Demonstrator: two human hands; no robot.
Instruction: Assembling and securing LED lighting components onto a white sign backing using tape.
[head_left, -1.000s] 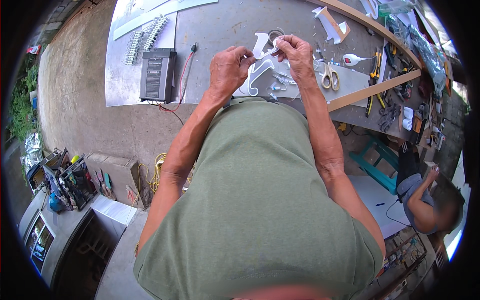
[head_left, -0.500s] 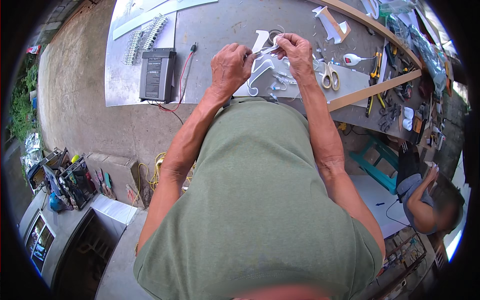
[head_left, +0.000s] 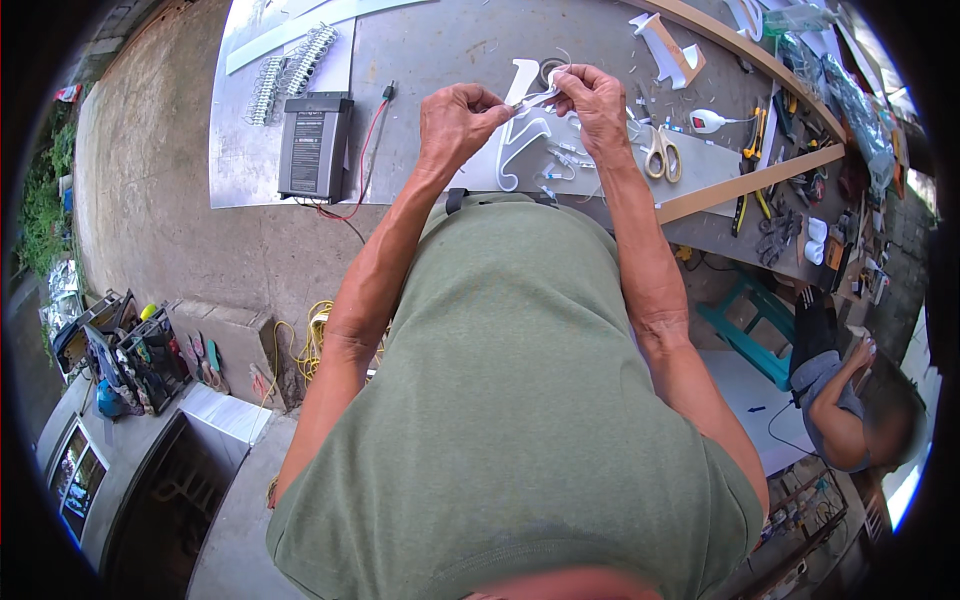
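Pinching the left end of a thin white strip [head_left: 536, 101] between thumb and fingertips of the left hand [head_left: 458, 125], closed on it. Gripping the right end likewise with thumb and fingertips of the right hand [head_left: 597, 105]. Holding the strip above the grey table [head_left: 430, 60], in front of the body. Cannot tell the shape of the ends under the fingers. Keeping the 2 hands near each other but apart.

Seen below the strip, nearer the body: a flat white cutout [head_left: 504, 158] with a curled lower end. Just beyond the strip, partly covered: a grey ring [head_left: 549, 68]. To the right, near the right wrist: small white parts [head_left: 567, 158] with thin wires, then scissors [head_left: 661, 155] with pale handles, a white bottle [head_left: 706, 121] and a brown bar [head_left: 750, 184] laid aslant. Well to the left: a black box [head_left: 314, 150], a red wire [head_left: 369, 145] beside it, and 2 rows of looped wire [head_left: 310, 60]. At far right, below the table: a teal stool [head_left: 740, 342] and a co-worker [head_left: 832, 395] in grey.
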